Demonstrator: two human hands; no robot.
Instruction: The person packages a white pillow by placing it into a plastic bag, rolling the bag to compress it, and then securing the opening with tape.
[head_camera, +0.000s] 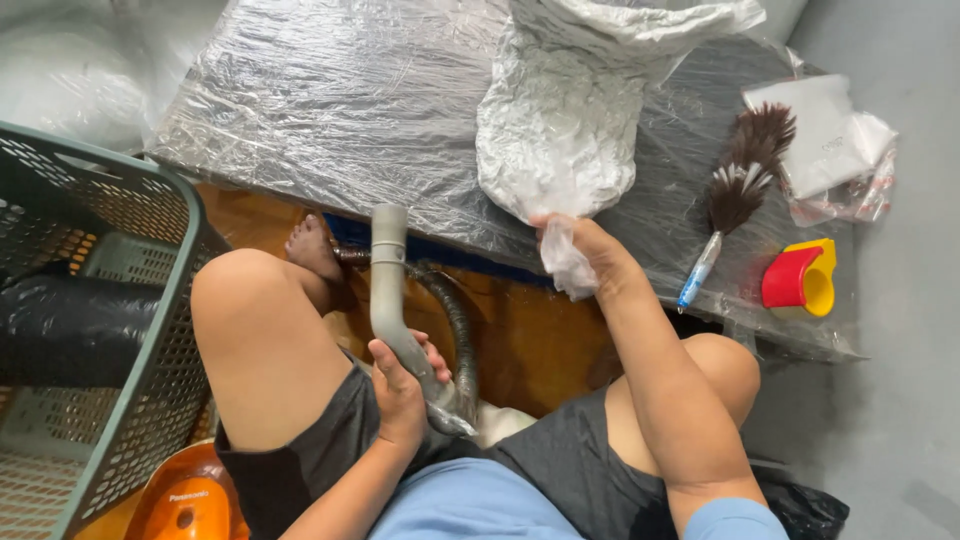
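My left hand (403, 385) grips a grey curved vacuum tube (389, 285) that rises between my knees; a dark ribbed hose (455, 320) curls off its lower end. My right hand (580, 243) reaches forward and pinches the bottom corner of a white crinkled plastic bag (560, 130) that lies on a dark low surface wrapped in clear plastic film (340, 110). My bare foot (313, 250) rests under the surface's near edge.
A green perforated basket (110, 300) stands at the left with a black cylinder (70, 325) inside. An orange vacuum body (185, 500) sits at the bottom left. On the wrapped surface lie a feather duster (735, 195), a red and yellow scoop (800, 278) and a white packet (825, 135).
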